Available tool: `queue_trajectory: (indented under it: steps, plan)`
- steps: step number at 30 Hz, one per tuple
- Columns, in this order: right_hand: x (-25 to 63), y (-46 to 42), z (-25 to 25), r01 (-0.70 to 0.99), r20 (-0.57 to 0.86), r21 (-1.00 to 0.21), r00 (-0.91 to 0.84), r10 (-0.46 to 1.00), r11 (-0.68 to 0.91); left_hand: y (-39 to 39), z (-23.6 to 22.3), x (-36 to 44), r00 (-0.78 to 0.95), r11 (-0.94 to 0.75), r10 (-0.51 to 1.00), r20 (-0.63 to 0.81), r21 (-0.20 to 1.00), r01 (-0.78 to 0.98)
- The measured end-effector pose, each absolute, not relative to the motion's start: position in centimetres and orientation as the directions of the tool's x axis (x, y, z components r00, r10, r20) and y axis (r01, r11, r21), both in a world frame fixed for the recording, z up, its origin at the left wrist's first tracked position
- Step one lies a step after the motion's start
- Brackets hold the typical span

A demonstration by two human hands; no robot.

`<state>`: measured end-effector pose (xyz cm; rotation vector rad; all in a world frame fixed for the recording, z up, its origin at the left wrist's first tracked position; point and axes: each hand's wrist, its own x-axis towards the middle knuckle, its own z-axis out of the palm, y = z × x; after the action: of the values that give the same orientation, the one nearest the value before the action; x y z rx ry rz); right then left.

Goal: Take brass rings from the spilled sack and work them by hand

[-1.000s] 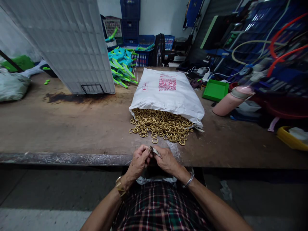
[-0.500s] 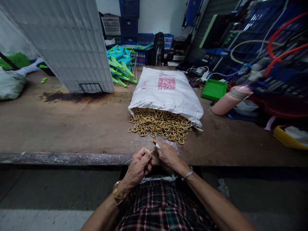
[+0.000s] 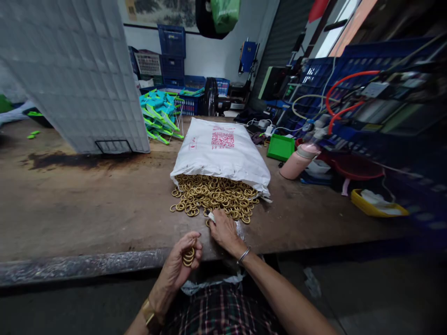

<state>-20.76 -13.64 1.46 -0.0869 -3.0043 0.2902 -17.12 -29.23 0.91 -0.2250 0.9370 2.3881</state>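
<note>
Several brass-coloured rings (image 3: pixel 188 257) lie in the curled fingers of my left hand (image 3: pixel 178 258), just off the table's front edge. My right hand (image 3: pixel 225 232) is closed at the near side of the ring pile (image 3: pixel 209 193). A small white piece with a dark tip (image 3: pixel 211 217) sticks out at its fingers; I cannot tell what it is. One loose ring (image 3: pixel 208 223) lies beside those fingers, partly hidden. The pile spills from the open mouth of a white sack (image 3: pixel 206 156) with red print, lying on the table.
A white ribbed panel (image 3: pixel 87 83) stands on the wooden table (image 3: pixel 87 209) at left, with green and turquoise pieces (image 3: pixel 159 114) behind it. A green tray (image 3: pixel 281 147), a pink bottle (image 3: pixel 296 163) and a yellow tray (image 3: pixel 377 211) are at right. A fan (image 3: pixel 211 97) stands behind.
The view has tilted up and turned right. My hands have moved apart; my left hand has turned, showing rings in it, and my right hand has reached forward to the pile.
</note>
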Motion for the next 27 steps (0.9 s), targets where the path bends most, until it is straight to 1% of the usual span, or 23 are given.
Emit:
queue_trajectory:
  steps: [2,3,4,6,7,9,10,11,12,14,16,18,20,22,24,27]
  plan:
    - [-20.6,-13.4,1.4,0.027,0.124,-0.221,-0.991,0.055,0.975,-29.3,1.0,-17.2,-0.827,-0.615,0.443,-0.346,0.553,-0.561]
    - [-20.5,-13.2,1.3,0.015,0.125,-0.257,-0.991,0.048,0.966,-29.2,1.0,-17.3,-0.829,-0.621,0.433,-0.354,0.55,-0.559]
    - [-20.5,-13.1,1.3,0.005,0.123,-0.312,-0.991,0.046,0.95,-29.2,1.0,-17.3,-0.832,-0.62,0.42,-0.363,0.555,-0.555]
    - [-20.5,-13.0,1.1,-0.011,0.111,-0.489,-0.993,0.05,0.872,-29.0,0.9,-17.4,-0.842,-0.599,0.401,-0.361,0.591,-0.539]
    - [-20.5,-12.9,1.1,-0.016,0.098,-0.6,-0.994,0.053,0.8,-28.8,0.8,-17.4,-0.85,-0.584,0.398,-0.345,0.619,-0.525]
    - [-20.3,-13.0,1.3,0.005,0.036,-0.805,-0.998,0.057,0.593,-28.6,0.7,-17.5,-0.878,-0.543,0.383,-0.287,0.699,-0.465]
    - [-20.1,-13.1,1.5,0.044,-0.022,-0.881,-0.998,0.052,0.471,-28.5,0.6,-17.5,-0.9,-0.511,0.355,-0.252,0.754,-0.413]
    - [-19.9,-13.3,1.8,0.104,-0.096,-0.931,-0.995,0.039,0.349,-28.4,0.5,-17.5,-0.925,-0.463,0.313,-0.214,0.816,-0.345]
    - [-19.6,-13.4,2.1,0.176,-0.177,-0.955,-0.984,0.017,0.239,-28.3,0.5,-17.5,-0.949,-0.395,0.265,-0.168,0.879,-0.266]
    - [-19.0,-13.8,2.8,0.307,-0.311,-0.948,-0.949,-0.045,0.08,-28.1,0.5,-17.3,-0.979,-0.23,0.194,-0.058,0.968,-0.103]
    - [-18.5,-14.1,3.2,0.373,-0.371,-0.928,-0.923,-0.099,0.002,-27.9,0.7,-17.1,-0.984,-0.112,0.176,0.033,0.994,0.013]
    - [-18.2,-14.3,3.4,0.396,-0.39,-0.918,-0.912,-0.126,-0.023,-27.8,0.9,-16.9,-0.98,-0.074,0.183,0.083,0.995,0.071]
    - [-18.0,-14.5,3.3,0.405,-0.399,-0.914,-0.908,-0.128,-0.023,-27.7,1.1,-16.8,-0.976,-0.065,0.194,0.103,0.994,0.092]
    - [-17.9,-14.6,3.2,0.376,-0.376,-0.926,-0.921,-0.104,0.02,-27.7,1.2,-16.8,-0.976,-0.058,0.194,0.098,0.994,0.088]
    - [-17.9,-14.7,3.0,0.284,-0.292,-0.952,-0.954,-0.067,0.111,-27.7,1.2,-16.8,-0.982,-0.076,0.181,0.06,0.996,0.047]
    - [-17.9,-14.7,2.8,0.125,-0.14,-0.958,-0.989,-0.039,0.26,-27.8,0.9,-16.9,-0.977,-0.147,0.206,-0.054,0.985,-0.085]
